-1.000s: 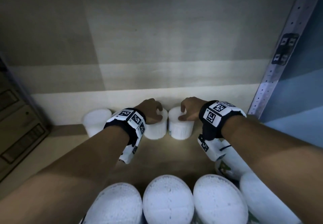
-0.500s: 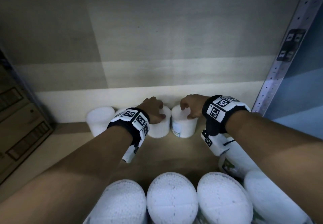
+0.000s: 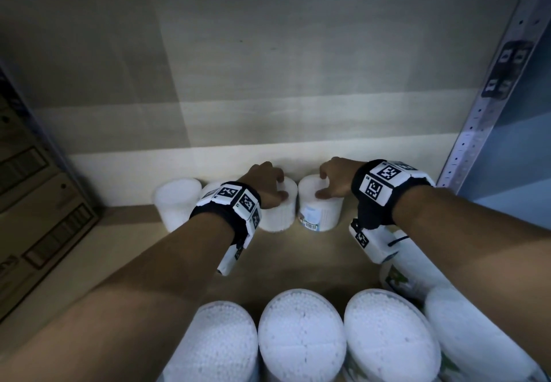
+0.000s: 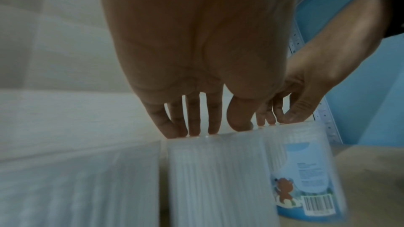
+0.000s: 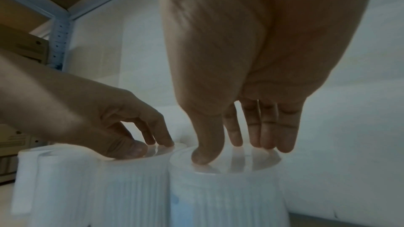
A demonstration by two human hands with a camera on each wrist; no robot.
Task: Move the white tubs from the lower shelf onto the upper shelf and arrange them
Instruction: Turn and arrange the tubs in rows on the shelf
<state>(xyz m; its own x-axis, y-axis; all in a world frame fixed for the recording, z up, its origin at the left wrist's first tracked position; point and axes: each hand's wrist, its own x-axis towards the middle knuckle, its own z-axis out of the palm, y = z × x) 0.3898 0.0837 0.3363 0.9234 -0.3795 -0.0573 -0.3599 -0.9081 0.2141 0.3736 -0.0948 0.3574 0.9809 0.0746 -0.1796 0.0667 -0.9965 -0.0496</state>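
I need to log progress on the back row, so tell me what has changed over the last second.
Little has changed. The left hand and right hand rest their fingertips on the tops of the same two tubs, the left tub and the labelled tub, as they did before. The two tubs sit slightly closer together now, almost touching. The other tubs at the back wall and the front row have not moved.

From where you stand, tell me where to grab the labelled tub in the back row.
Take the labelled tub by its flat lid rim, from above. It stands upright, close beside its neighbour, so the side gap looks too tight for fingers. The right hand already has fingertips on the lid; spread thumb and fingers over the front and back edges.
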